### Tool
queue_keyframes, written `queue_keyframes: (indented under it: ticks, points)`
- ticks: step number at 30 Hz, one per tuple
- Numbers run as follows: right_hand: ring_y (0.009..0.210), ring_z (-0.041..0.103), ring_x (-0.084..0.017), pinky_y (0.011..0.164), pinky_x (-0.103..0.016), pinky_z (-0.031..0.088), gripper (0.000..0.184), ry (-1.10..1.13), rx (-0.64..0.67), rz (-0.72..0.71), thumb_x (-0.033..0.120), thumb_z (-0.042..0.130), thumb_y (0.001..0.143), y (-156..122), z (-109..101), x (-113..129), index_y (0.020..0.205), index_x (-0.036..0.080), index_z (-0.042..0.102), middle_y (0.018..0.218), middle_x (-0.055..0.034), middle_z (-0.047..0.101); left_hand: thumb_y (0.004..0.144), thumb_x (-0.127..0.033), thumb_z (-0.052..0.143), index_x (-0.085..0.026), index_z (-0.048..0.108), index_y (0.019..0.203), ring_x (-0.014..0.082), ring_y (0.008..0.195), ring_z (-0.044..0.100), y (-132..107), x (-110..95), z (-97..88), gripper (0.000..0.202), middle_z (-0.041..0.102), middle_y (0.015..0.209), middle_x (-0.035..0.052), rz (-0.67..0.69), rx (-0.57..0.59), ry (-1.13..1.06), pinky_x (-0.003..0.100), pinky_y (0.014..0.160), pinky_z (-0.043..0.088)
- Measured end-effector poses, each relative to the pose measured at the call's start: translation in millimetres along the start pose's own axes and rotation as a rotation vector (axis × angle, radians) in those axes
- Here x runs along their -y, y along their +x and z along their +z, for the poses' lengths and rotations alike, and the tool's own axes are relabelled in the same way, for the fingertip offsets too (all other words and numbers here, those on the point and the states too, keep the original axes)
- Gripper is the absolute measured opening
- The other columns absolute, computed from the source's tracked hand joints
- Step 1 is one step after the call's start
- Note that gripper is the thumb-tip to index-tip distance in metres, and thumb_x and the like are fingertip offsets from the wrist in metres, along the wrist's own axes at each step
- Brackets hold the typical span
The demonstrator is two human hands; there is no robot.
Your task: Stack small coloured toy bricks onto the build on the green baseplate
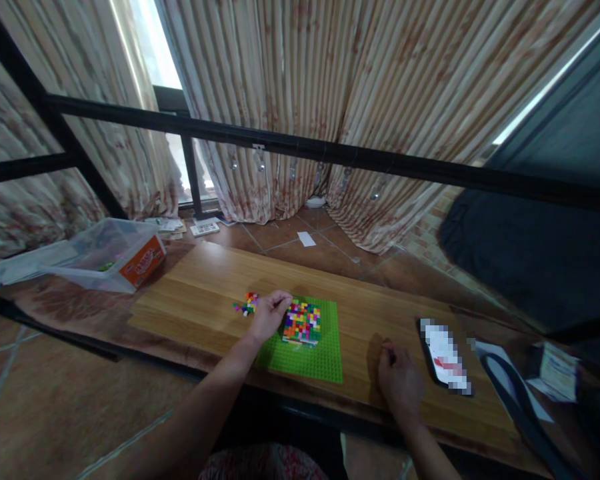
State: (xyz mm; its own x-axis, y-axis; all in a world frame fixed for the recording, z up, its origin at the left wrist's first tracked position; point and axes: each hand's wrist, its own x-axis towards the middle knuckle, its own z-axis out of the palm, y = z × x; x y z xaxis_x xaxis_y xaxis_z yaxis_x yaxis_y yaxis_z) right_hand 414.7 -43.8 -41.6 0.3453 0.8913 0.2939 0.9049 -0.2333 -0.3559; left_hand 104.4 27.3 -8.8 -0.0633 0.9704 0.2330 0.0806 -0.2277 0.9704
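My left hand [271,315] is at the far left corner of a block of multicoloured building bricks [304,323], thumb and fingers pinched together. Whatever may be between those fingertips is too small to make out. The brick block stands on a bright green studded baseplate [330,357], and my left hand covers part of the plate's left side. Just left of that hand lies a small pile of loose bricks [251,301] in several colours, partly hidden by it. My right hand [400,383] rests on the wooden table to the right of the baseplate, its fingers curled in, with nothing visible in them.
A phone [445,357] lies on the wooden board [190,287] beyond my right hand, near a dark strap [513,387] and papers. At left stands a clear plastic bin [105,257] with an orange label. A black metal rail [300,143] crosses before the curtains [300,80].
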Motion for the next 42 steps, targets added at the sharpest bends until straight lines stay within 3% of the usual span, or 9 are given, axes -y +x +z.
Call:
queue_keyframes:
  ticks: [5, 10, 13, 17, 22, 28, 31, 36, 42]
  points:
    - [0.078, 0.057, -0.021, 0.064, -0.030, 0.034, 0.034, -0.015, -0.004, 0.001, 0.033, 0.039, 0.092, 0.8, 1.5, -1.5, 0.100, 0.016, 0.067, 0.099, -0.0109, 0.066, 0.084, -0.032, 0.058, -0.016, 0.065, 0.078, 0.0136, 0.072, 0.060, 1.1, -0.2, 0.9, 0.019, 0.066, 0.074, 0.0010, 0.030, 0.018, 0.064, 0.024, 0.070, 0.048]
    - [0.080, 0.058, -0.023, 0.064, -0.031, 0.035, 0.034, -0.044, 0.018, 0.000, 0.033, 0.038, 0.092, 0.9, 0.5, -1.8, 0.101, 0.017, 0.067, 0.100, -0.0107, 0.066, 0.088, -0.031, 0.052, -0.017, 0.069, 0.094, 0.0169, 0.088, 0.065, -5.3, -0.9, -7.8, 0.022, 0.072, 0.093, 0.0052, 0.078, -0.021, 0.178, 0.029, 0.082, 0.051]
    - [0.080, 0.058, -0.023, 0.063, -0.031, 0.035, 0.036, -0.062, 0.035, 0.002, 0.034, 0.038, 0.092, 1.3, 0.3, -3.1, 0.102, 0.016, 0.067, 0.101, -0.0119, 0.066, 0.091, -0.029, 0.047, -0.018, 0.067, 0.104, 0.0171, 0.090, 0.067, -11.8, -0.3, -28.1, 0.027, 0.072, 0.099, 0.0064, 0.054, -0.113, 0.295, 0.030, 0.084, 0.052]
    - [0.077, 0.058, -0.023, 0.062, -0.032, 0.035, 0.038, -0.060, 0.059, 0.007, 0.036, 0.037, 0.091, 1.8, 0.3, -3.8, 0.103, 0.016, 0.067, 0.101, -0.0124, 0.066, 0.092, -0.019, 0.040, -0.017, 0.067, 0.107, 0.0173, 0.093, 0.067, -13.9, 0.5, -71.2, 0.031, 0.072, 0.103, 0.0074, -0.104, -0.245, 0.756, 0.028, 0.084, 0.052]
    - [0.077, 0.058, -0.024, 0.063, -0.033, 0.036, 0.040, -0.050, 0.064, 0.027, 0.038, 0.035, 0.090, 1.3, 0.1, -3.5, 0.104, 0.018, 0.067, 0.101, -0.0115, 0.066, 0.079, -0.005, 0.045, -0.015, 0.070, 0.107, 0.0202, 0.095, 0.065, 0.7, -1.0, -104.6, 0.038, 0.071, 0.105, 0.0099, -0.162, -0.153, 0.911, 0.031, 0.087, 0.050]
    - [0.077, 0.058, -0.024, 0.063, -0.033, 0.036, 0.042, -0.035, 0.077, 0.020, 0.038, 0.035, 0.090, 1.6, -0.6, -3.2, 0.103, 0.016, 0.067, 0.100, -0.0131, 0.066, 0.076, -0.005, 0.051, -0.023, 0.074, 0.084, 0.0177, 0.101, 0.061, 22.1, -6.9, -102.1, 0.031, 0.073, 0.093, 0.0033, -0.087, 0.109, 0.949, 0.027, 0.097, 0.043]
    - [0.079, 0.058, -0.024, 0.063, -0.032, 0.036, 0.041, -0.036, 0.076, 0.024, 0.037, 0.035, 0.091, 1.2, -0.9, -2.6, 0.104, 0.016, 0.067, 0.103, -0.0127, 0.065, 0.076, -0.006, 0.051, -0.023, 0.073, 0.079, 0.0178, 0.099, 0.060, 25.2, -8.1, -99.7, 0.028, 0.072, 0.087, 0.0034, -0.071, 0.156, 0.946, 0.028, 0.097, 0.043]
    - [0.077, 0.057, -0.023, 0.062, -0.032, 0.034, 0.040, -0.044, 0.068, 0.029, 0.037, 0.036, 0.090, 1.3, -0.1, -3.3, 0.104, 0.017, 0.067, 0.102, -0.0118, 0.065, 0.076, -0.009, 0.051, -0.019, 0.069, 0.075, 0.0191, 0.090, 0.062, 20.6, -5.1, -99.6, 0.021, 0.068, 0.080, 0.0058, -0.094, 0.051, 0.908, 0.029, 0.089, 0.046]
    - [0.079, 0.056, -0.022, 0.063, -0.032, 0.034, 0.037, -0.015, 0.036, 0.022, 0.034, 0.038, 0.090, 2.2, 0.6, -1.9, 0.100, 0.016, 0.068, 0.099, -0.0108, 0.065, 0.078, -0.020, 0.048, -0.015, 0.066, 0.077, 0.0149, 0.066, 0.062, 8.0, -5.5, -92.5, 0.018, 0.066, 0.067, 0.0015, -0.146, -0.118, 0.734, 0.024, 0.063, 0.047]
